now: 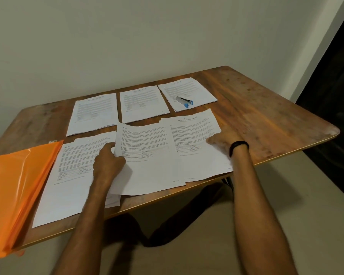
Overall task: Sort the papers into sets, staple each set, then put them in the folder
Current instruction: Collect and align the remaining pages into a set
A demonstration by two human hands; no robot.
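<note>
Worktop (266, 116): brown wood grain, rounded corners.
Folder (18, 185): glossy orange plastic, lying at the left edge, likely kept close for filing.
Far piles (93, 114): three, printed white paper, side by side; apparently sorted sets.
Near row: thin sheets overlapping, seemingly unsorted.
Left hand (107, 161) pinches the middle sheet (147, 155) by its left edge, probably to lift it.
Right hand (222, 139) lies flat, pressing the right sheet (195, 135) so it cannot slide.
Stapler (185, 101): small, metal, blue end, resting on the far right pile.
</note>
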